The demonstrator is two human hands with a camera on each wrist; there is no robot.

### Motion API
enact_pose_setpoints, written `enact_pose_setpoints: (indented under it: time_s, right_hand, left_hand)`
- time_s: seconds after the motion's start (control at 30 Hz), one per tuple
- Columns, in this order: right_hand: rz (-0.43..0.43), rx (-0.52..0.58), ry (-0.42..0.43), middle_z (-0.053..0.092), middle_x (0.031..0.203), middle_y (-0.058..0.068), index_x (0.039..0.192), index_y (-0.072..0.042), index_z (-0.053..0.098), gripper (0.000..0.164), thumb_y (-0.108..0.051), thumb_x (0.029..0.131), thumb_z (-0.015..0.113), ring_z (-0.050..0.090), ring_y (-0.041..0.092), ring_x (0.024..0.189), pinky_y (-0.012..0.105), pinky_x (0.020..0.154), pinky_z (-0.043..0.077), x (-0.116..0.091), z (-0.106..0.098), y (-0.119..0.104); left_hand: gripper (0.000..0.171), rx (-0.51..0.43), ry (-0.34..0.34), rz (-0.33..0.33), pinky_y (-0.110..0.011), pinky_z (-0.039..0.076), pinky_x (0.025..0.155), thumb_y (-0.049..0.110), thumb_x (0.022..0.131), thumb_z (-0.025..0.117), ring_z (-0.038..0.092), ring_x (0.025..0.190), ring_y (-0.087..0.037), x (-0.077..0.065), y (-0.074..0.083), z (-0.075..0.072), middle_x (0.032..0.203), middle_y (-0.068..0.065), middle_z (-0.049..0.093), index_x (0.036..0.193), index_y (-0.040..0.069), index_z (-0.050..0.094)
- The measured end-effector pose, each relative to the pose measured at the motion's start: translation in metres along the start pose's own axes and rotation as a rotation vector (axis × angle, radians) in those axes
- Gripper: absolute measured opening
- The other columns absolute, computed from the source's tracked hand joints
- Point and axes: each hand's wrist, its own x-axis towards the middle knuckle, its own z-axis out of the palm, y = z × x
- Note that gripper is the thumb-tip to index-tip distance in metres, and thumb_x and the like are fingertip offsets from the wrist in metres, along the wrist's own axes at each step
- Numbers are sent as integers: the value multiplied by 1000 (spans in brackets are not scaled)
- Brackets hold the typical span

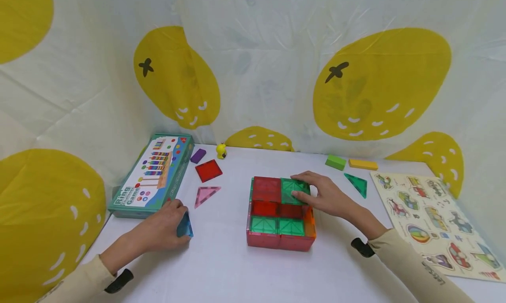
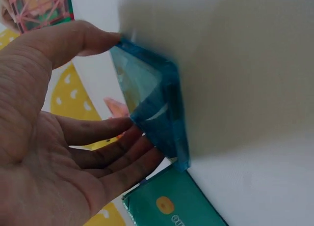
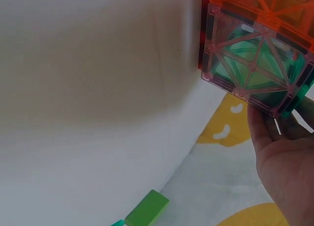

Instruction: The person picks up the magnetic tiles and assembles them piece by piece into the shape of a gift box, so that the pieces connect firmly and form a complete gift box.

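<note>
Two hands work on a white surface backed by a cloth printed with yellow shapes. Left hand, near the left edge: its grip is closed around a blue magnetic tile standing on edge on the surface, thumb on the upper corner and fingers curled against the lower face, so the tile sits at the fingertips, ahead of the palm. Right hand, at the middle of the surface: its fingers lie nearly straight and flat on a green tile that forms the far right top panel of a box of magnetic tiles; the grip is wide, pressing rather than clasping, with the tile directly beneath the fingers. The box has red and green top panels, red front walls and an orange right wall; in the right wrist view its translucent wall shows just above the palm. Surroundings: a green game box lies along the left edge, just beyond the left hand; a pink triangle tile and a red square tile lie between it and the tile box; a purple block and a small yellow figure sit near the far edge; a green block, a yellow block and a green triangle tile lie toward the far right; a wooden picture puzzle board lies along the right edge.
</note>
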Motion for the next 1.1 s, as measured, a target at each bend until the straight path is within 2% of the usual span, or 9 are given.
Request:
enact_pose_setpoints:
  time_s: [0.2, 0.4, 0.7, 0.8, 1.0, 1.1]
  right_hand:
    - [26, 43, 38, 68, 134, 7, 140, -6, 67, 41, -29, 106, 68, 62, 30, 122, 54, 99, 55, 1, 4, 4]
    - [88, 74, 59, 68, 134, 7, 137, -8, 68, 38, -31, 107, 67, 61, 30, 124, 54, 100, 54, -1, 6, 5]
    - [93, 90, 64, 68, 134, 6, 137, -9, 68, 38, -31, 107, 67, 61, 30, 123, 55, 101, 54, -2, 9, 3]
    - [97, 95, 62, 68, 134, 4, 138, -11, 68, 38, -32, 106, 67, 61, 28, 124, 53, 101, 54, 0, 10, 3]
    - [95, 95, 66, 67, 135, 4, 138, -12, 68, 38, -32, 106, 67, 61, 27, 124, 52, 101, 54, 0, 10, 2]
    - [94, 86, 72, 67, 136, 4, 139, -11, 67, 38, -32, 107, 67, 61, 28, 124, 53, 101, 54, 0, 11, 3]
  left_hand:
    - [76, 18, 30, 25, -50, 60, 90, 44, 76, 91, 58, 105, -27, 3, 2, 2, 121, -14, 61, 130, -3, 66]
    - [81, -15, 70, 88, -48, 60, 90, 46, 74, 93, 58, 108, -26, 9, 15, -2, 126, -13, 62, 134, -1, 65]
    - [75, -92, 132, 225, -47, 60, 91, 44, 76, 92, 57, 120, -25, 23, 47, -19, 134, -9, 60, 136, 8, 66]
    - [72, -101, 129, 272, -47, 59, 93, 44, 78, 90, 54, 125, -25, 26, 58, -28, 139, -10, 57, 136, 9, 65]
    - [71, -129, 112, 332, -39, 60, 92, 44, 79, 88, 53, 120, -17, 34, 80, -42, 135, -2, 57, 138, 14, 64]
    - [70, -147, 112, 358, -37, 60, 91, 45, 80, 87, 51, 122, -16, 39, 91, -45, 136, -1, 57, 139, 14, 63]
